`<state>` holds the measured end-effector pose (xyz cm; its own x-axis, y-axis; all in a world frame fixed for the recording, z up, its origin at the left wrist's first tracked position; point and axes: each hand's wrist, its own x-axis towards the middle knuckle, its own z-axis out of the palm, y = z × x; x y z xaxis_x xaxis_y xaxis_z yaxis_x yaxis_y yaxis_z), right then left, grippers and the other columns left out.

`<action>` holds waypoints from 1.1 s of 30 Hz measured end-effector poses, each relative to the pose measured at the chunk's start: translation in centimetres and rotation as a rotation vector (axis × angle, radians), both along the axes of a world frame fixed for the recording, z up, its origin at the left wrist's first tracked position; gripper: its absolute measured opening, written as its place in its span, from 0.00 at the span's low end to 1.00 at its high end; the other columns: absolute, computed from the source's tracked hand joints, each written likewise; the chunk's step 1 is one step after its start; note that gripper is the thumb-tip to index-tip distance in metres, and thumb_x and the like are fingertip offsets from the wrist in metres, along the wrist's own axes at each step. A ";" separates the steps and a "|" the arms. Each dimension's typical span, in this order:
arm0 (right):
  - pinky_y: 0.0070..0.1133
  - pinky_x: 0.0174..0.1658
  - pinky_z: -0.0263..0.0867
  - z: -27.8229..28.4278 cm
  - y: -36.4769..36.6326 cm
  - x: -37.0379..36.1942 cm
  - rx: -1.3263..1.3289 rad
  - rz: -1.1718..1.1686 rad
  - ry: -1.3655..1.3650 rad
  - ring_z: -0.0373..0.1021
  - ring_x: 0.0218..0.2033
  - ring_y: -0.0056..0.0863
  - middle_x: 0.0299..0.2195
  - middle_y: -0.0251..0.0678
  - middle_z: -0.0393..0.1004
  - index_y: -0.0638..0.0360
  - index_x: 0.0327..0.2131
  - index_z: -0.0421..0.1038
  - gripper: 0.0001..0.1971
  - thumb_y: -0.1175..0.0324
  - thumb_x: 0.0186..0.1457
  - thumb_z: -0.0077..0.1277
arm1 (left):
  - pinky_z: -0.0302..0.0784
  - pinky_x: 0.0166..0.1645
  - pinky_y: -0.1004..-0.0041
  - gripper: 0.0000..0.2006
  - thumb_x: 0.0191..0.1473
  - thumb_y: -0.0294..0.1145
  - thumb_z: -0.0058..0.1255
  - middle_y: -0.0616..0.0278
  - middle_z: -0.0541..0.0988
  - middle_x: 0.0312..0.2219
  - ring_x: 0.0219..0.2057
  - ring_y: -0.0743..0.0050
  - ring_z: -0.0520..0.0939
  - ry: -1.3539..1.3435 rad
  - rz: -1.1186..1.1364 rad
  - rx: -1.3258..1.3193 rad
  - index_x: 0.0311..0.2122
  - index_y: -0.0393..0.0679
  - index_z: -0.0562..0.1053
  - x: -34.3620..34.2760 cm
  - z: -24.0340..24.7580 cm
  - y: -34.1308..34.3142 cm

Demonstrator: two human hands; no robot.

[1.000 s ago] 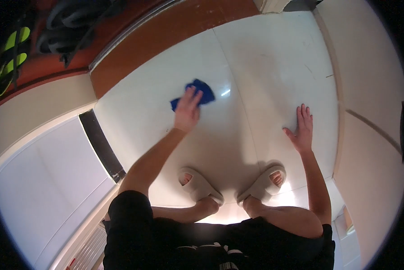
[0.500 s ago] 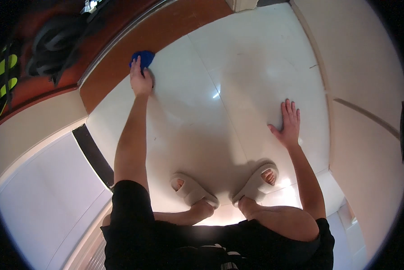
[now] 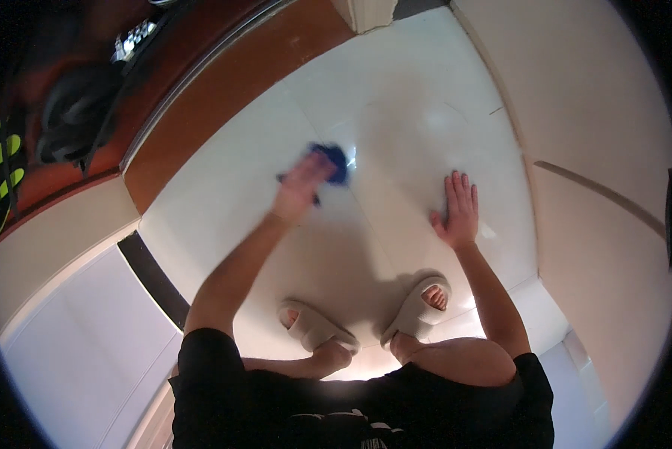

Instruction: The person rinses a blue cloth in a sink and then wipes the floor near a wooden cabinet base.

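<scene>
A dark blue cloth lies bunched on the pale tiled floor, in front of me and left of the middle. My left hand is on top of it, pressing and gripping it against the tiles; motion smears the fingers and the cloth's edges. Farther right, my right hand rests palm down on the floor with its fingers stretched out, the thumb apart, and nothing in it. Light streaks reflect off the tiles between the two hands.
My feet, in beige slippers, stand close to me. A brown border strip and a dark red shelf with black and yellow-green footwear line the far left. A beige panel bounds the right; a pale door-like panel stands near left.
My left hand has swept the cloth from the brown border rightward and nearer, toward the middle of the floor. My right hand stays flat on the tiles. The view has shifted slightly.
</scene>
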<state>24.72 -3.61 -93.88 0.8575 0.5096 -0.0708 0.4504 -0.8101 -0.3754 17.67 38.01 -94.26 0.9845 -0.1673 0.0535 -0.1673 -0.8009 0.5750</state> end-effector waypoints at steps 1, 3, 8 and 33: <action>0.49 0.70 0.43 -0.4 -0.2 0.0 -0.044 0.015 -0.045 0.49 0.71 0.53 0.70 0.47 0.54 0.62 0.67 0.57 0.40 0.54 0.52 0.51 | 0.65 0.68 0.55 0.30 0.49 0.16 0.47 0.49 0.73 0.59 0.63 0.47 0.70 -0.055 0.163 0.016 0.60 0.48 0.72 2.4 0.0 2.5; 0.49 0.70 0.43 -0.5 -0.3 0.1 -0.082 0.035 -0.087 0.49 0.71 0.53 0.70 0.48 0.54 0.62 0.67 0.57 0.40 0.53 0.53 0.51 | 0.63 0.68 0.53 0.28 0.55 0.16 0.42 0.45 0.70 0.62 0.64 0.42 0.68 -0.186 0.458 0.255 0.61 0.46 0.70 6.7 0.4 7.6; 0.46 0.71 0.45 0.2 0.3 -0.1 0.097 -0.022 -0.040 0.51 0.71 0.47 0.69 0.45 0.56 0.59 0.66 0.61 0.38 0.56 0.52 0.54 | 0.62 0.68 0.54 0.28 0.57 0.26 0.48 0.40 0.67 0.63 0.64 0.39 0.67 -0.197 0.755 0.319 0.64 0.48 0.68 10.7 -0.8 11.0; 0.47 0.71 0.44 0.0 -1.3 -0.4 0.074 -0.094 -0.008 0.51 0.71 0.48 0.69 0.44 0.57 0.61 0.65 0.61 0.40 0.59 0.47 0.55 | 0.63 0.67 0.52 0.26 0.55 0.24 0.48 0.43 0.70 0.61 0.64 0.42 0.68 -0.176 0.493 0.201 0.62 0.42 0.69 16.2 -1.5 -1.4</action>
<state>24.27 -4.86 -93.87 0.9021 0.4305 -0.0286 0.3772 -0.8191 -0.4322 33.89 36.66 -95.79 0.9277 0.2872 0.2387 0.1754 -0.8994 0.4004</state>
